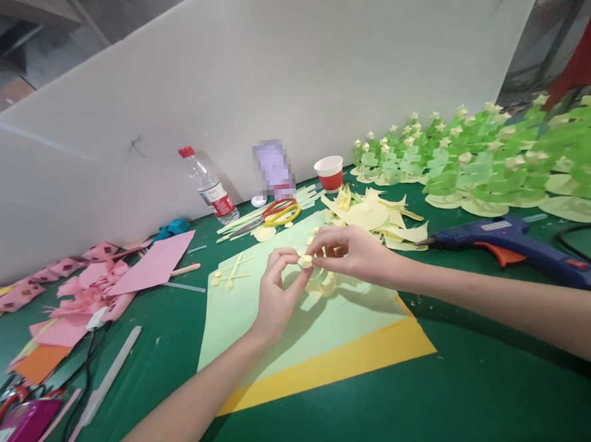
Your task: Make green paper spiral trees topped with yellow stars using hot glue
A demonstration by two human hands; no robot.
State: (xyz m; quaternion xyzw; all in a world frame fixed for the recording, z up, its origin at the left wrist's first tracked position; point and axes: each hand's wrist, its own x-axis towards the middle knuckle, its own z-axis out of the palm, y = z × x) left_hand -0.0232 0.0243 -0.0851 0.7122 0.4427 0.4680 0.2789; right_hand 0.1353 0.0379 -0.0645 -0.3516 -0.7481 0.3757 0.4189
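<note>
Between the fingertips of both hands is a small pale-yellow folded paper star (305,262). My left hand (278,290) pinches it from the left. My right hand (345,250) closes on its other side with thumb and forefinger. Both hands hover over a light green paper sheet (252,333), which lies on a yellow sheet (334,368). Under my right hand are pale-yellow paper pieces (322,285), partly hidden. Thin yellow paper strips (236,272) with small folded bits lie on the left of the green sheet.
A blue glue gun (517,239) lies at the right, its nozzle near yellow paper scraps (370,216). Behind are scissors (275,213), a plastic bottle (212,189) and a paper cup (329,175). Green paper plants (447,165) fill the back right; pink paper (152,263) lies left.
</note>
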